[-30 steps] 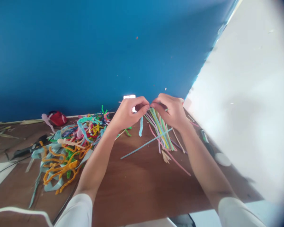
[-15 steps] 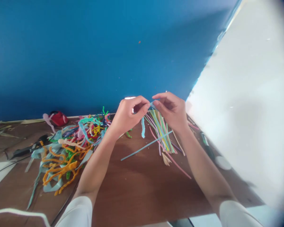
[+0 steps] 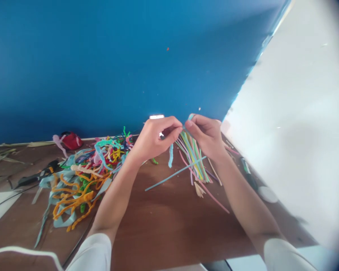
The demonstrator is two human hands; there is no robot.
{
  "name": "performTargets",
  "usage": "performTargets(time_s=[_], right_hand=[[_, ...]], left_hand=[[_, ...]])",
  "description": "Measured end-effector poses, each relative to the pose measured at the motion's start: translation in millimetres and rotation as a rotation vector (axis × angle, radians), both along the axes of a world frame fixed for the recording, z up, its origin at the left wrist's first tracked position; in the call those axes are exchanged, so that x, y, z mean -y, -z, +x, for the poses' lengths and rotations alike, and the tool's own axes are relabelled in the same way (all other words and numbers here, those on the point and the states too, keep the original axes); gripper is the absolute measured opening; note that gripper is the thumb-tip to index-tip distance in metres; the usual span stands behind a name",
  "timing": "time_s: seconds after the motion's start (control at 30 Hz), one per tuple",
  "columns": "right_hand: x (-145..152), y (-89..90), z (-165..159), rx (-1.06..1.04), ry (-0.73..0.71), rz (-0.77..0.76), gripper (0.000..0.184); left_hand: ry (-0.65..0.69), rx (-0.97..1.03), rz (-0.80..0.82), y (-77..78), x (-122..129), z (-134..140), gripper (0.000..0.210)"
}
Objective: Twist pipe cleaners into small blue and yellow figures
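Observation:
Near the wall, my left hand (image 3: 163,132) is closed in a pinch, thumb against forefinger. My right hand (image 3: 205,133) is beside it, its fingers closed too. Between the fingertips runs a small light blue strip (image 3: 191,117), most of it hidden by the fingers. A short fuzzy light blue piece (image 3: 171,156) shows below my left hand; I cannot tell whether it hangs from the hand or lies on the table. Under my hands lies a bundle of thin pastel strips (image 3: 196,162), with one blue strip (image 3: 175,173) slanting across it.
To the left is a tangled heap of colourful pipe cleaners (image 3: 73,205), with a red object (image 3: 72,140) behind it. A black tool with a cord (image 3: 34,178) lies farther left. A phone (image 3: 156,117) stands behind my left hand. A green-and-white tube (image 3: 248,173) lies at right.
My right fingers have closed in around the light blue strip, which now sticks up above the thumb. My left hand has shifted slightly right. The things on the table stay put.

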State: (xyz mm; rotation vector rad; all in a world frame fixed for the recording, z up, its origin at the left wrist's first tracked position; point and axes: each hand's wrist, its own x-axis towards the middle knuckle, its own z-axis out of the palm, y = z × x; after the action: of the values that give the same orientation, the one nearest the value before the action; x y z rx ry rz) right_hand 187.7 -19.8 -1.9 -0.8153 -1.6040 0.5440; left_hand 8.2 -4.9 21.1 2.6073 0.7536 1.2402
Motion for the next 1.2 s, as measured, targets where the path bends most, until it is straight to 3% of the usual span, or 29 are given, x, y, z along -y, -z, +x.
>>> performTargets(time_s=[0.13, 0.23, 0.3, 0.43, 0.6, 0.77, 0.93, 1.07, 1.2], right_hand=[[-0.8, 1.5, -5.1, -0.276, -0.294, -0.450, 0.042], [-4.2, 3.2, -4.9, -0.321, -0.344, -0.543, 0.040], [-6.2, 3.8, -3.4, -0.278, -0.212, -0.414, 0.036], [-9.2, 2.0, 4.6, -0.037, 0.109, 0.018, 0.022], [-9.9, -2.5, 19.0, 0.304, 0.111, 0.301, 0.016], [-6.1, -3.5, 18.4, 0.365, 0.131, 0.333, 0.020], [-2.0, -2.6, 6.9, 0.241, 0.120, 0.147, 0.032], [-4.5, -0.4, 4.9, -0.037, -0.109, -0.237, 0.035], [-9.1, 1.9, 6.1, -0.270, -0.321, -0.566, 0.037]], left_hand=[[-0.081, -0.155, 0.295, 0.9, -2.4, -2.6, 0.025], [-0.123, -0.162, 0.302, 3.0, -5.4, -1.1, 0.025], [-0.138, -0.109, 0.204, 4.2, -6.5, 1.0, 0.024], [-0.126, -0.013, -0.023, 4.3, -6.2, 3.8, 0.022], [-0.030, 0.011, -0.157, 0.4, -2.7, 3.8, 0.023], [-0.020, -0.016, -0.095, 0.4, -2.4, 5.3, 0.018], [-0.093, -0.061, 0.163, 7.7, -7.7, 6.4, 0.019], [-0.089, -0.180, 0.391, 12.1, -12.0, 5.8, 0.022], [-0.094, -0.223, 0.459, 15.0, -12.5, 8.3, 0.022]])
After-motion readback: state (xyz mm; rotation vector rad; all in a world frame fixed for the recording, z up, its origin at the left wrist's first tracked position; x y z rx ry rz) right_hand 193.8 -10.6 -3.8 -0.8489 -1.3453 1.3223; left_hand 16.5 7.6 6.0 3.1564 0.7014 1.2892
